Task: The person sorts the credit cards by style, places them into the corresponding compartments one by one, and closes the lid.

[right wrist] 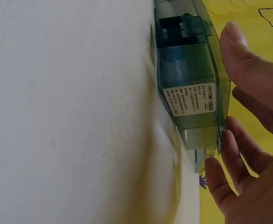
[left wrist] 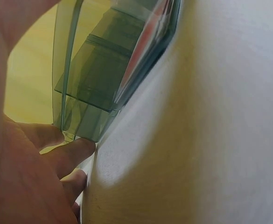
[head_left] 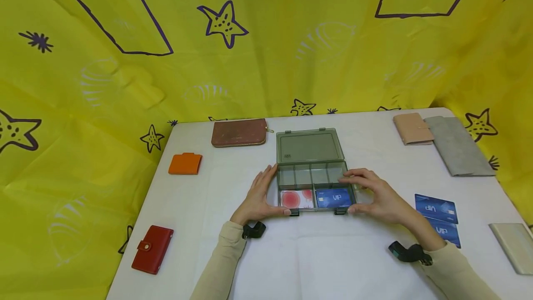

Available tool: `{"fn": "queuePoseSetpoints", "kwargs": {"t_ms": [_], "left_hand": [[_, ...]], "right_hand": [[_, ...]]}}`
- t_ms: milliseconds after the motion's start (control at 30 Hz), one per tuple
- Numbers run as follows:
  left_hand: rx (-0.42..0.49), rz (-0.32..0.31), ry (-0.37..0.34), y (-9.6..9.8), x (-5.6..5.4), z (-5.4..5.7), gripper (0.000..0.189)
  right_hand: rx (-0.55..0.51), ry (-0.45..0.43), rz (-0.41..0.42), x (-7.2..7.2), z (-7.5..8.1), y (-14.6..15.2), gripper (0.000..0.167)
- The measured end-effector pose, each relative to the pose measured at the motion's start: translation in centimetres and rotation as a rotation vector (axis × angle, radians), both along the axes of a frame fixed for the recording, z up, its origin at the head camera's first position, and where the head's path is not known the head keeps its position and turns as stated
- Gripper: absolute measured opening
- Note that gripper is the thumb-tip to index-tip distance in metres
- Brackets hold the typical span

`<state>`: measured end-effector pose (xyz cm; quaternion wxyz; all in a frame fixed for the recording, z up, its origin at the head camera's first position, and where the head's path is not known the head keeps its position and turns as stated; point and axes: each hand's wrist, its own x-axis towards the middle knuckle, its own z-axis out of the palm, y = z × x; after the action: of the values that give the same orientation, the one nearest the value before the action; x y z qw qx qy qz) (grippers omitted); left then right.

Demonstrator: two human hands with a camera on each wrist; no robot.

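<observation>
A clear grey-green plastic box (head_left: 311, 175) sits on the table with its lid (head_left: 309, 146) folded back. In its front left compartment lies a white card with pink circles (head_left: 291, 198); a blue VIP card (head_left: 334, 197) fills the front right one. My left hand (head_left: 262, 198) holds the box's left side, thumb at the front corner and fingertips (left wrist: 87, 145) at the far corner. Around the right side is my right hand (head_left: 376, 193), fingers spread and loosely bent, fingertips at the rim. A white label (right wrist: 191, 99) shows on that side wall.
Two blue VIP cards (head_left: 436, 208) lie overlapping at the right. Toward the left are a red card holder (head_left: 152, 249), an orange one (head_left: 185, 164) and a brown wallet (head_left: 239, 133). A tan wallet (head_left: 412, 128), a grey one (head_left: 464, 147) and a beige one (head_left: 514, 246) lie along the right.
</observation>
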<state>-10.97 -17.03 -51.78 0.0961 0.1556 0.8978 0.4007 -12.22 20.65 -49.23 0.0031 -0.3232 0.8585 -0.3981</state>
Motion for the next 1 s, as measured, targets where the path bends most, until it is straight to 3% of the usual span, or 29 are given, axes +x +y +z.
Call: {"fn": "queuePoseSetpoints", "kwargs": {"t_ms": [233, 467, 567, 700, 833, 1000], "left_hand": [[-0.013, 0.003, -0.005, 0.0, 0.0, 0.0, 0.129], [-0.001, 0.012, -0.017, 0.1, 0.1, 0.1, 0.13], [0.004, 0.016, -0.019, 0.2, 0.2, 0.1, 0.129], [0.006, 0.019, -0.025, 0.2, 0.2, 0.0, 0.129], [0.007, 0.025, -0.023, 0.2, 0.2, 0.0, 0.13], [0.004, 0.031, -0.018, 0.3, 0.2, 0.1, 0.129]], "right_hand": [[0.02, 0.016, -0.049, 0.1, 0.7, 1.5, 0.074], [0.082, -0.019, -0.143, 0.6, 1.7, 6.8, 0.083], [0.177, -0.085, -0.215, 0.9, 1.9, 10.1, 0.083], [0.348, -0.259, -0.313, 1.3, 2.0, 14.2, 0.09], [0.496, -0.377, -0.368, 1.9, 1.8, 16.9, 0.098], [0.557, -0.375, -0.379, 2.4, 1.3, 18.2, 0.095]]}}
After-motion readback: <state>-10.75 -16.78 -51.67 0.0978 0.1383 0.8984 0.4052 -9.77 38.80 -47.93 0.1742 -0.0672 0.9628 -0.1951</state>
